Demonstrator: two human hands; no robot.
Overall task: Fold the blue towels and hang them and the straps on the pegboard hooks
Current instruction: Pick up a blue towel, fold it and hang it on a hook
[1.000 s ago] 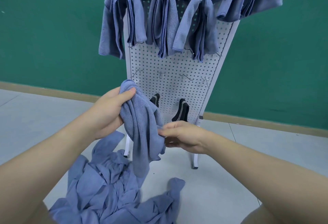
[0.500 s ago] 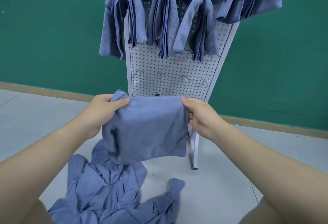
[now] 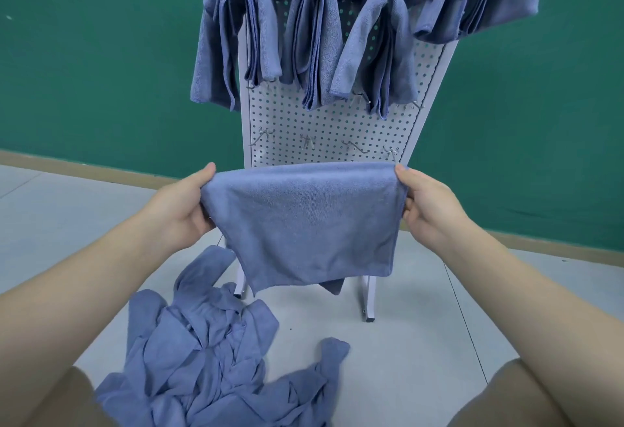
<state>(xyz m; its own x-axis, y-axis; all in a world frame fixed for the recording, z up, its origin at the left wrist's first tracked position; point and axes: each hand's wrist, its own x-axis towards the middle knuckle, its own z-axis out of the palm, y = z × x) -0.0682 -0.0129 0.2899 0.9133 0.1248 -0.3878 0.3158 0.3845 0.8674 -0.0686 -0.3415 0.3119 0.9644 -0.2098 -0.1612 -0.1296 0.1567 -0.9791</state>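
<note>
- Since the earlier frames the blue towel (image 3: 310, 220) has gone from a bunched hank in the left hand to a sheet stretched wide between both hands, and it now hides the 2 black straps that showed low on the pegboard.
- The left hand (image 3: 179, 203) pinches the towel's upper left corner, thumb on the near face and fingers curled behind; the grip is closed on the cloth.
- The right hand (image 3: 429, 207) pinches the upper right corner the same way, thumb tip at the top edge, its grip also closed on the cloth.
- The towel hangs doubled from a straight top edge, held in the air in front of the lower part of the pegboard (image 3: 331, 129); a second layer's corner peeks out below the bottom hem.
- Just above the towel's top edge a row of 4 bare metal hooks (image 3: 353, 146) juts from the white board.
- Higher up, folded blue towels (image 3: 314, 38) hang draped over hooks, 3 in the nearest row and more above them, cut off by the frame.
- A heap of loose blue towels (image 3: 209, 359) lies crumpled on the grey floor (image 3: 422, 342) at lower left, near the board's white legs (image 3: 368, 298).
- A green wall (image 3: 101, 55) stands behind the board.
</note>
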